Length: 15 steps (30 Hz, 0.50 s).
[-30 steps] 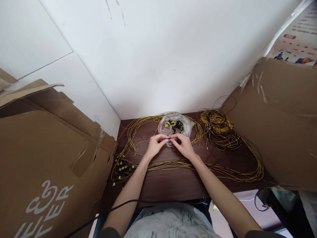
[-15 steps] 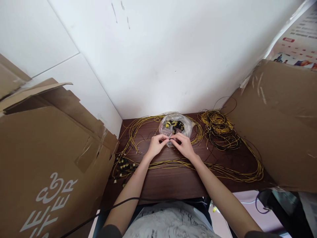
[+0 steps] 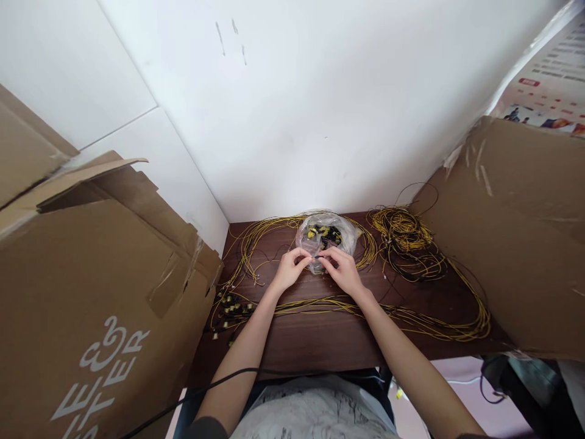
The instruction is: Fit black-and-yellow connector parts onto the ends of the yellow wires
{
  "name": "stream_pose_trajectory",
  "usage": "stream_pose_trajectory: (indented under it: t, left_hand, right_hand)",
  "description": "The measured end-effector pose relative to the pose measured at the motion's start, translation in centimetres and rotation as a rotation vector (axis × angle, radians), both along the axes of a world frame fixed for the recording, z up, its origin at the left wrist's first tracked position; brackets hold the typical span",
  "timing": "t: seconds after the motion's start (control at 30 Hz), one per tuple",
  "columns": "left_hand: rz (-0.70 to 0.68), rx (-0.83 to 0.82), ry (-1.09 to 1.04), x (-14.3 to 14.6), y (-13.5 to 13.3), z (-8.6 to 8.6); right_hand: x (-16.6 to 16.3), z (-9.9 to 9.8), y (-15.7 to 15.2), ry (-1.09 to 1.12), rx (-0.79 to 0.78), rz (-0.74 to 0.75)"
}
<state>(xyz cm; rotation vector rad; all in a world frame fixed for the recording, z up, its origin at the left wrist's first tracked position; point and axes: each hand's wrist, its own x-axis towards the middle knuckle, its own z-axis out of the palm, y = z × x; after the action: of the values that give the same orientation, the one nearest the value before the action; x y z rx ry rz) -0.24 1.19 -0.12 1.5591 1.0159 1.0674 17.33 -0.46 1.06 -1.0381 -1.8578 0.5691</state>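
Observation:
Just in front of a clear plastic bag (image 3: 351,235), both my hands meet with fingertips pinched. A small dark piece (image 3: 317,257) shows between them, too small to name. My left hand (image 3: 289,269) is closed at its left end, thumb against the fingers. At the other end, my right hand (image 3: 343,270) pinches it in the same way. Inside the bag lie black and yellow small parts (image 3: 329,233). A loop of yellow and black wires (image 3: 249,247) runs around the bag on the dark brown tabletop (image 3: 315,347).
Tangled yellow wire (image 3: 402,228) lies at the right, and a long wire bundle (image 3: 439,329) curves along the front. Black connectors with yellowish ends (image 3: 235,308) sit left. Cardboard boxes (image 3: 109,256) flank the table, with a white wall (image 3: 292,122) behind. A black cable (image 3: 228,376) crosses my left forearm.
The view has shifted slightly. My fingertips have drawn a little apart, and more of the dark piece shows between them. Wires and bag stay where they were.

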Motion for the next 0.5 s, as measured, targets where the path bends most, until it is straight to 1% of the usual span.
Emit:
stream_pose_trajectory:
  t: [0.2,0.37,0.5]
  left_hand:
    - [-0.036,-0.054,-0.098,0.15,-0.28,0.85]
    - [-0.031,-0.081,-0.116,0.32,-0.37,0.71]
    - [-0.038,-0.055,-0.101,0.42,-0.46,0.63]
  right_hand:
    - [0.12,0.19,-0.1,-0.005,0.041,-0.004]
    - [0.12,0.07,-0.11,-0.004,0.053,-0.018]
    - [0.01,-0.15,-0.1,-0.001,0.056,-0.017]
